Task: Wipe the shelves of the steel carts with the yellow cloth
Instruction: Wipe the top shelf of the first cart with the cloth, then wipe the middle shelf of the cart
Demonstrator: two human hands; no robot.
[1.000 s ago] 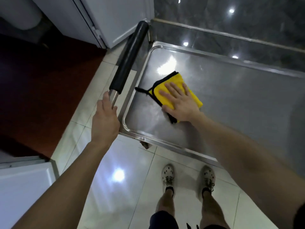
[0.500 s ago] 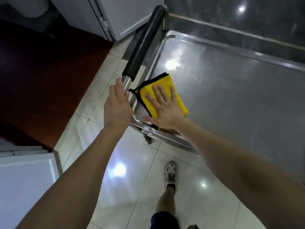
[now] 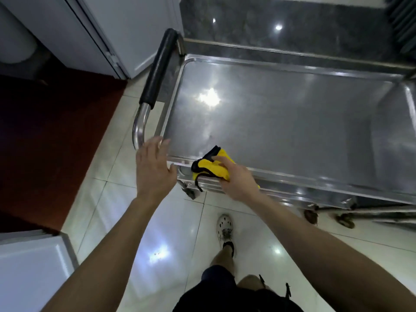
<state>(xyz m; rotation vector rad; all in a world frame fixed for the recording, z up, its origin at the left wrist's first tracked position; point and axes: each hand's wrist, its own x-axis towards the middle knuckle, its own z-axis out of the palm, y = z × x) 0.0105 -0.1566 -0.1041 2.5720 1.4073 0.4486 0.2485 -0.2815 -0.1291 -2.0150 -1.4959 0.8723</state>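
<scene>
The steel cart's top shelf (image 3: 281, 122) fills the upper right, with a raised rim all round. Its push handle (image 3: 157, 70) with a black grip stands at the left end. My right hand (image 3: 236, 179) grips the bunched yellow cloth (image 3: 213, 168), which has a black edge, over the shelf's near rim by the near-left corner. My left hand (image 3: 154, 167) hovers with its fingers spread and holds nothing, just beside that corner and below the handle's steel bend.
White glossy floor tiles (image 3: 144, 221) lie below me, with my shoe (image 3: 225, 228) on them. A dark red mat (image 3: 51, 136) lies to the left. White cabinets stand at the upper left (image 3: 117, 30) and lower left (image 3: 29, 273). A dark stone wall (image 3: 281, 25) backs the cart. Cart wheels (image 3: 311, 216) show below the shelf.
My left hand has let go of the handle's steel end and opened. My right hand has pulled the cloth from flat on the shelf to the near rim and bunched it in a grip.
</scene>
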